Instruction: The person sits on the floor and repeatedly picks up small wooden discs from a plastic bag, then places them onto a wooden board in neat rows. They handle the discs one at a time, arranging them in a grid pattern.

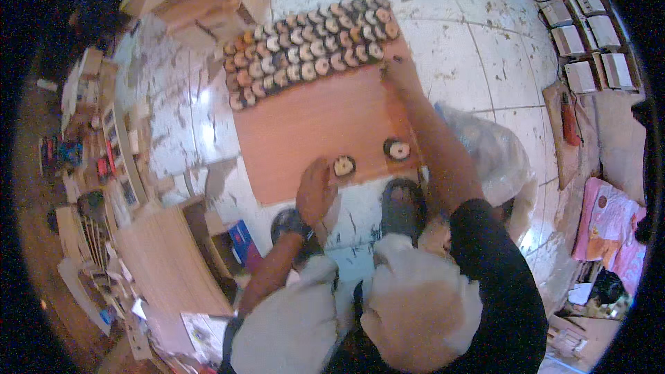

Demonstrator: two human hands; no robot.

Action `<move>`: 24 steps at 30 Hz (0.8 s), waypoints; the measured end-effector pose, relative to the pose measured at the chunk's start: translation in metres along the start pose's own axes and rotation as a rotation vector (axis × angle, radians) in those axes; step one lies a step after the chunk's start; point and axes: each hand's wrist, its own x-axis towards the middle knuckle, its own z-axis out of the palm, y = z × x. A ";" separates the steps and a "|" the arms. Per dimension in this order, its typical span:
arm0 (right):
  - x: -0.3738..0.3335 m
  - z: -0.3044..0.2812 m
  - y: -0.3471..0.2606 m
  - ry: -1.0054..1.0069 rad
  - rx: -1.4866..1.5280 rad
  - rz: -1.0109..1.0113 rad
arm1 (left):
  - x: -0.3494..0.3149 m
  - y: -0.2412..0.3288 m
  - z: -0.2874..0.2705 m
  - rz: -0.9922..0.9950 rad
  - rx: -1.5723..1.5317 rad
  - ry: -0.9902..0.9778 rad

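Note:
A reddish-brown board [312, 121] lies on the tiled floor before me. Several overlapping rows of small round pieces [322, 67], pale wood-coloured with dark rims, cover its far part. My right hand [402, 73] reaches to the right end of the nearest row, fingers drawn together at something small and dark; the blur hides what it is. On the board's near edge sit two separate round pieces, one in the middle [344, 165] and one at the right [397, 149]. My left hand [316, 190] is beside the middle piece, fingers extended, with nothing visible in it.
A clear plastic bag [495, 156] lies right of the board, by my right arm. Cardboard boxes [197, 3] stand at the far left, and a wooden cabinet-like box [173, 256] at the near left. Pink cloth [609, 228] and white boxes [580, 76] are on the right.

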 end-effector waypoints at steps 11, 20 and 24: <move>-0.276 -0.008 0.010 -0.793 -0.372 -0.476 | 0.032 0.009 0.002 0.209 0.054 -0.016; -0.324 0.077 0.072 -1.213 -0.619 -1.268 | 0.004 -0.001 -0.023 -0.116 -0.112 0.048; -0.320 0.071 0.083 -1.246 -0.720 -1.238 | -0.017 -0.002 -0.024 -0.142 -0.123 0.195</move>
